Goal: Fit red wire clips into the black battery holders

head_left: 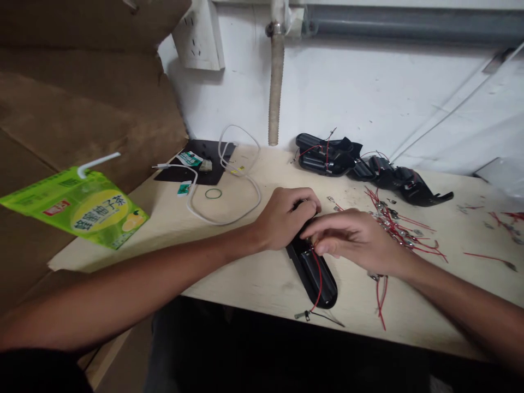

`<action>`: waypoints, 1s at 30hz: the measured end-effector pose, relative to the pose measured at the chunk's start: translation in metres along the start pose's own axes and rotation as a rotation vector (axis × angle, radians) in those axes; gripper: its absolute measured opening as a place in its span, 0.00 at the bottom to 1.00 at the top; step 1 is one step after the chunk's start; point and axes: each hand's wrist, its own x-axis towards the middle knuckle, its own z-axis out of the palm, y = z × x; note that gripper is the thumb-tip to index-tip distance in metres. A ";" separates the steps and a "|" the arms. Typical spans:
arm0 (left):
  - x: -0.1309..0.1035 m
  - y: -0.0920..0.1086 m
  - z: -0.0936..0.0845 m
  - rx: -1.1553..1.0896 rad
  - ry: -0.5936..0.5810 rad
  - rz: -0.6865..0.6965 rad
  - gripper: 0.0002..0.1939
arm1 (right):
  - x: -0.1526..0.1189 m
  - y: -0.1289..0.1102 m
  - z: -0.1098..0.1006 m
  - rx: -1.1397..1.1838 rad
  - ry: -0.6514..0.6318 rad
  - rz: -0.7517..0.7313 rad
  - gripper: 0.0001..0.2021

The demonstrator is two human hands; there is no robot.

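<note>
A long black plastic housing (321, 281) lies at a slant on the table near its front edge. My left hand (286, 215) is closed around its far end, which the fingers mostly hide. From the right, my right hand (352, 237) reaches over the housing's middle, thumb and forefinger pinched at the upper end of a red wire (319, 273). That wire runs down along the housing to a small metal piece (303, 315) and a thin dark lead at the near end. What sits exactly between the fingertips is partly hidden.
Several metal contacts with red wires (395, 224) lie right of my hands. Behind them are more black housings (327, 155). At left are a white cable (208, 222), a green rubber band (213, 193), a dark mat (213, 174) and a green drink carton (82, 207) with a straw.
</note>
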 end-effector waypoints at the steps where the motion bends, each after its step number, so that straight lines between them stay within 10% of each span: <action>1: 0.001 0.000 -0.001 -0.005 -0.011 -0.001 0.11 | -0.001 0.000 -0.002 0.012 0.004 0.028 0.08; 22: -0.008 -0.003 -0.006 -0.091 0.018 0.179 0.19 | 0.003 0.004 0.022 0.289 0.247 0.354 0.25; 30: -0.009 0.002 -0.006 -0.065 0.028 0.246 0.18 | 0.015 0.002 0.016 0.504 0.101 0.404 0.30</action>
